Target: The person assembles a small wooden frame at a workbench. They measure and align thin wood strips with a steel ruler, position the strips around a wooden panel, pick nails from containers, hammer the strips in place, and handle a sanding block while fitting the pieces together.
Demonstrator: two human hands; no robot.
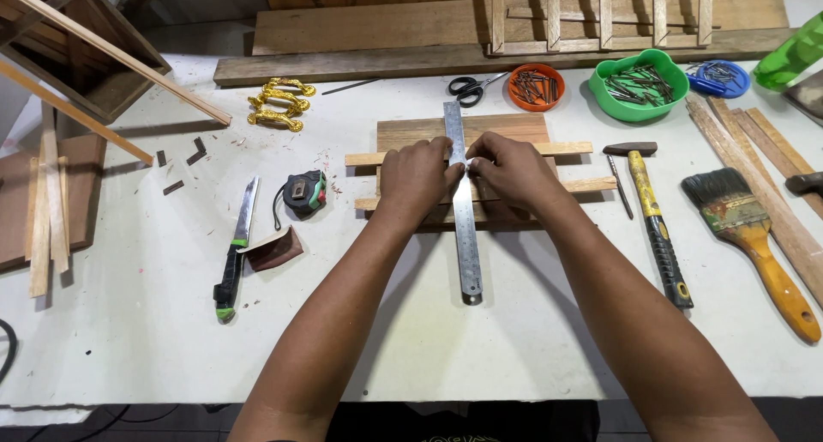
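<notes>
- Steel ruler point(464, 228) lies at table centre, running twelve to six across a wooden board point(514, 130) and two slats point(573, 148).
- Left hand point(417, 178) and right hand point(513, 169) press it, fingers closed together.
- Hammer point(655, 223) at three o'clock lies untouched; nailing looks undone.

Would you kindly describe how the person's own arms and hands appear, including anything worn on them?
Both forearms come up from the bottom edge and are bare: no sleeves, gloves, watch or bracelet show. The left hand and right hand wear no rings that can be seen. A dark garment with a faint pale print shows at the bottom edge between the arms.
</notes>
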